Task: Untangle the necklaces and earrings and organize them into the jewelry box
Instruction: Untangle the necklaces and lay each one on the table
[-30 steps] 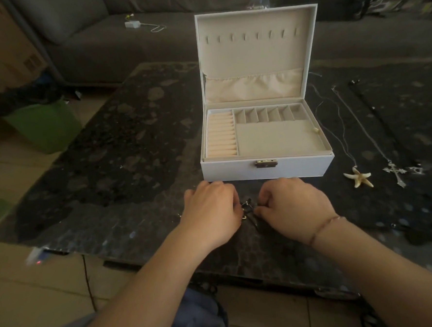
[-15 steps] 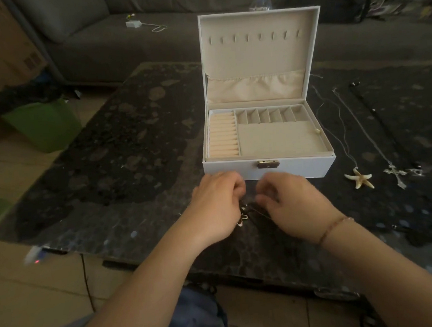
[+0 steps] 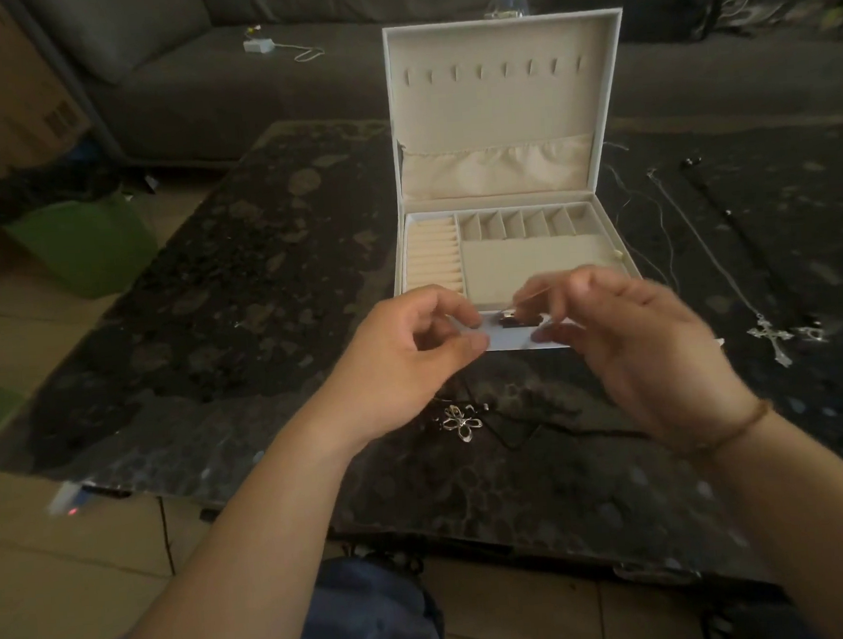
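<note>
Both hands were raised just in front of the open jewelry box (image 3: 515, 264), above the dark stone table (image 3: 213, 332). The left hand (image 3: 402, 365) had its fingers curled with thumb and forefinger pressed together as if pinching something fine; the right hand (image 3: 648, 350) was blurred, fingers loosely bent toward the left, and whether either actually gripped a cord I could not tell, since no strand showed clearly between them. Below the hands, on the table, lay a silver flower-shaped pendant (image 3: 460, 423) on a thin black cord (image 3: 520, 434) that looped loosely beside it. To the right of the box, well apart from the hands, a silver cross necklace (image 3: 774, 342) lay stretched out straight, with other thin chains beside it. The box compartments looked bare of jewelry. Judging by its look, the cord would be light, limp and prone to snagging on itself, while the pendant was small, rigid and openwork, likely to catch loops. The safest hold seemed to be on the cord close to the pendant, drawing loops apart gently rather than tugging.
</note>
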Tool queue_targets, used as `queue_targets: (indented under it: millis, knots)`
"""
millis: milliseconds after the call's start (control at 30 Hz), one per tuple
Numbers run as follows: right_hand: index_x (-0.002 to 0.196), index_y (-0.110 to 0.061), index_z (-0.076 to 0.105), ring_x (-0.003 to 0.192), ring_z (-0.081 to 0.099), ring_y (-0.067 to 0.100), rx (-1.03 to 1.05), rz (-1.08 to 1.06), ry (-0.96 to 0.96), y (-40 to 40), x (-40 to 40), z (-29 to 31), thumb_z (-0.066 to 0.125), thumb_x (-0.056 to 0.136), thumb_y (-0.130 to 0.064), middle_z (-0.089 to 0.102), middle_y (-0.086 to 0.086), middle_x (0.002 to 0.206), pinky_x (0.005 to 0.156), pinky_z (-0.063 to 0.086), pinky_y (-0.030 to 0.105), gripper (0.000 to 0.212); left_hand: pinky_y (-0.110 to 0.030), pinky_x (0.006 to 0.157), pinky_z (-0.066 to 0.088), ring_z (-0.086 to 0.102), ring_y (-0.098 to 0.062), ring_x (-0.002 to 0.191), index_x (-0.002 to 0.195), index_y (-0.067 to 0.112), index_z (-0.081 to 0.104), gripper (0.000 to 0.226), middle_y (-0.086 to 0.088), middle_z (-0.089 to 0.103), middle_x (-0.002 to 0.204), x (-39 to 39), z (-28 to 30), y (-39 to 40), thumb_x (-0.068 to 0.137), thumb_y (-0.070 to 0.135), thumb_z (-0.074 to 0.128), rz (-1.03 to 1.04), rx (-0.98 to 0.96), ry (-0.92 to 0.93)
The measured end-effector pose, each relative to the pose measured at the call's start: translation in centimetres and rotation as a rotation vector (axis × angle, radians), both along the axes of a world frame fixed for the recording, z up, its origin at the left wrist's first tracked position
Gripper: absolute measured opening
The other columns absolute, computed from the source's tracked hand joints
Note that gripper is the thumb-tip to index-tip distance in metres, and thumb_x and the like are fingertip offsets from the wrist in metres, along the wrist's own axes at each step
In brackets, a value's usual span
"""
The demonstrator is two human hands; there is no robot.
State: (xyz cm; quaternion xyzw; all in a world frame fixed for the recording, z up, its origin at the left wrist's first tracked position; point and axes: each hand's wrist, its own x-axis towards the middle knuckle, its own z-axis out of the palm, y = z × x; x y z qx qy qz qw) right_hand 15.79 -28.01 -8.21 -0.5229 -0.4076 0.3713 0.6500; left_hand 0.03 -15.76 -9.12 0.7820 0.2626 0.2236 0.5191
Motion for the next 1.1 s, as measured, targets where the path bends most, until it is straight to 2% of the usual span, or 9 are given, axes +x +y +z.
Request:
queue_targets:
  millis: [133,233,300,467,667,800,900,967,1100]
  knots:
    - [0.059,-0.015,0.057,0.104,0.06,0.031,0.195,0.016,0.188,-0.5,0.2,3.3,0.038,0.088,-0.016,0.069,0.012,0.097,0.09,0.047,0.039,0.035,-0.032,0.067,0.05,0.057,-0.013,0.062,0.087,0.028,0.068,0.011,0.009,0.061,0.063,0.2,-0.4,0.0,0.092,0.018,0.068,0.021,-0.015,-0.006]
    - [0.062,-0.016,0.052,0.093,0.064,0.031,0.272,0.073,0.303,-1.0,0.3,5.4,0.035,0.093,-0.02,0.068,0.009,0.081,0.095,0.049,0.043,0.036,-0.027,0.068,0.05,0.06,-0.01,0.067,0.087,0.026,0.07,0.012,0.009,0.065,0.068,0.2,-0.7,-0.2,0.092,0.015,0.067,-0.03,-0.01,-0.006]
    - [0.062,-0.016,0.053,0.078,0.062,0.026,0.303,0.076,0.366,-1.4,0.5,6.6,0.038,0.093,-0.024,0.061,0.003,0.069,0.088,0.052,0.043,0.036,-0.02,0.069,0.047,0.06,-0.004,0.069,0.084,0.026,0.072,0.013,0.014,0.066,0.072,0.4,-0.8,-0.6,0.092,0.015,0.069,-0.075,0.018,0.004]
    - [0.068,-0.019,0.056,0.059,0.047,0.016,0.357,0.096,0.353,-1.6,2.9,8.1,0.044,0.089,-0.032,0.049,-0.004,0.065,0.068,0.05,0.03,0.028,-0.027,0.066,0.049,0.056,-0.012,0.063,0.085,0.019,0.072,0.014,0.009,0.066,0.07,0.7,-0.7,-1.7,0.082,0.032,0.07,-0.196,-0.175,-0.072]
    - [0.067,-0.023,0.052,0.053,0.036,0.012,0.2,-0.124,0.358,-3.3,6.4,5.8,0.046,0.087,-0.035,0.045,-0.007,0.062,0.054,0.039,0.021,0.024,-0.018,0.06,0.049,0.057,-0.007,0.059,0.1,0.012,0.071,0.02,0.004,0.071,0.077,1.0,-0.8,-2.1,0.08,0.009,0.069,-0.226,-0.348,-0.121]
    - [0.064,-0.02,0.061,0.049,0.036,0.013,0.07,-0.212,0.072,-4.6,5.7,3.8,0.063,0.081,-0.029,0.052,-0.001,0.061,0.049,0.033,0.02,0.019,-0.02,0.061,0.05,0.058,-0.011,0.057,0.1,0.014,0.07,0.023,-0.001,0.072,0.077,1.2,-0.6,-2.5,0.076,0.016,0.07,-0.251,-0.393,-0.128]
    - [0.075,-0.021,0.072,0.055,0.053,0.019,-0.137,-0.153,-0.525,-5.0,4.8,2.4,0.071,0.081,-0.032,0.066,0.007,0.069,0.052,0.043,0.025,0.012,-0.022,0.06,0.051,0.059,-0.013,0.054,0.092,0.013,0.068,0.021,-0.009,0.074,0.079,1.4,-0.2,-2.8,0.072,0.016,0.074,-0.281,-0.43,-0.146]
    - [0.086,-0.026,0.074,0.067,0.065,0.018,-0.261,-0.051,-0.808,-4.9,4.4,1.3,0.07,0.082,-0.041,0.071,0.001,0.078,0.065,0.053,0.034,0.017,-0.022,0.058,0.051,0.059,-0.014,0.053,0.087,0.011,0.065,0.022,-0.014,0.073,0.08,1.5,0.1,-3.1,0.068,0.013,0.076,-0.294,-0.447,-0.143]
    - [0.11,-0.03,0.073,0.086,0.069,0.005,-0.369,0.199,-0.789,-4.8,3.5,0.7,0.07,0.082,-0.035,0.074,-0.015,0.094,0.08,0.056,0.032,0.028,-0.022,0.056,0.053,0.062,-0.014,0.057,0.078,0.016,0.065,0.019,-0.015,0.071,0.079,1.8,0.3,-3.4,0.066,0.006,0.077,-0.324,-0.481,-0.144]
